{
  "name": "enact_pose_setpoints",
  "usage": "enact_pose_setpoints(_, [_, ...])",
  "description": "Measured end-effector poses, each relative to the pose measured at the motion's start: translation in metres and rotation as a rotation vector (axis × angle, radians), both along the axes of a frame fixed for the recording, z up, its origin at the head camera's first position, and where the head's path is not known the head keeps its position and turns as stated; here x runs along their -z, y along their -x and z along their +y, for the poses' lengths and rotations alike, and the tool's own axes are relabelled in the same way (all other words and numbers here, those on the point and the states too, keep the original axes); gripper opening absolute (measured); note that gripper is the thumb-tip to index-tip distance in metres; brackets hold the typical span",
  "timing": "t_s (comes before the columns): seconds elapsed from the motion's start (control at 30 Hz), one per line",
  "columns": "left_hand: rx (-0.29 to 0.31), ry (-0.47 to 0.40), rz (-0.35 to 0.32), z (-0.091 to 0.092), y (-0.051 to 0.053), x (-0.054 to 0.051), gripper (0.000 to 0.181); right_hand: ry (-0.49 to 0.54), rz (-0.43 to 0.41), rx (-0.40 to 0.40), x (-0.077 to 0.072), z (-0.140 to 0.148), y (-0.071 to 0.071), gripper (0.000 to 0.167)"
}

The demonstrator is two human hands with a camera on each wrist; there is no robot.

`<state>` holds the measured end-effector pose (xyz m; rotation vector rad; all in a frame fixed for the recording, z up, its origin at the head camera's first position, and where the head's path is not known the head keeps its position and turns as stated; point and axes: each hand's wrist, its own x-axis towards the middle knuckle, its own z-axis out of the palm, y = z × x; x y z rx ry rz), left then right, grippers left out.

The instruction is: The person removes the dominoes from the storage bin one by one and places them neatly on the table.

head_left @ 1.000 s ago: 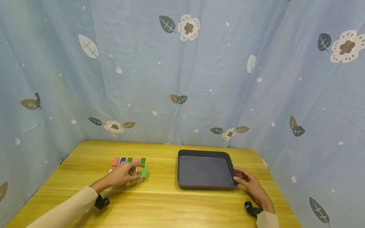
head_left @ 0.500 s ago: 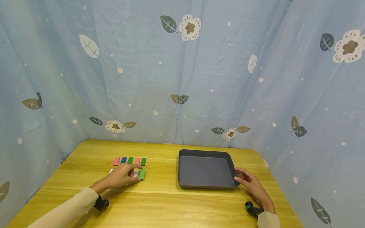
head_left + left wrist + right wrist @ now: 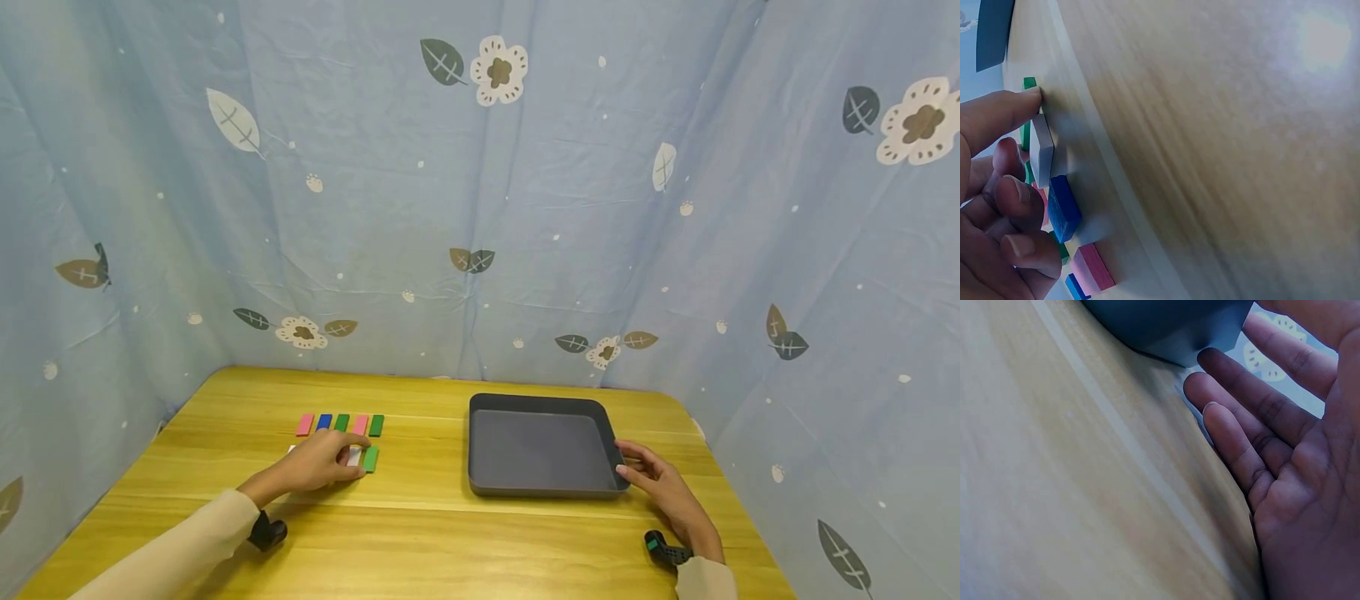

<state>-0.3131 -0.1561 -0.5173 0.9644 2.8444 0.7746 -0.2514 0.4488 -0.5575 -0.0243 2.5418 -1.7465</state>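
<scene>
In the head view, my left hand (image 3: 318, 460) pinches a small light green block (image 3: 371, 459) between thumb and forefinger, at the right end of the near row. Directly left of it lies a white block (image 3: 1042, 153), with a blue block (image 3: 1064, 209) and a pink block (image 3: 1093, 269) farther along, best seen in the left wrist view. My right hand (image 3: 660, 492) touches the right wall of a dark grey tray (image 3: 547, 492) with its fingertips. Its other fingers are loosely extended in the right wrist view. The tray has nothing in it.
Behind the left hand runs a far row of pink (image 3: 304, 425), blue (image 3: 324, 422) and dark green (image 3: 377, 426) blocks, among others. A wooden table (image 3: 420, 542) lies under everything. A blue patterned curtain (image 3: 375, 208) hangs behind and at the sides.
My left hand has brought the light green block left and down, to rest beside the white block in the near row. The right hand and tray have stayed in place.
</scene>
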Motion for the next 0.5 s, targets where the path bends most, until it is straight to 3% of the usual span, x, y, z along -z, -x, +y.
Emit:
enact_pose_setpoints(0.33, [-0.010,-0.008,-0.048,0.0026,-0.0037,-0.0053,0.043,-0.007,0.011,0.002,-0.0019,-0.0034,0.0012,0.056])
enact_pose_setpoints(0.5, [0.008,-0.005,-0.029,0.0028,-0.0040,-0.0052,0.045,0.004,0.023,0.007,-0.0008,-0.0015,0.0002,0.056])
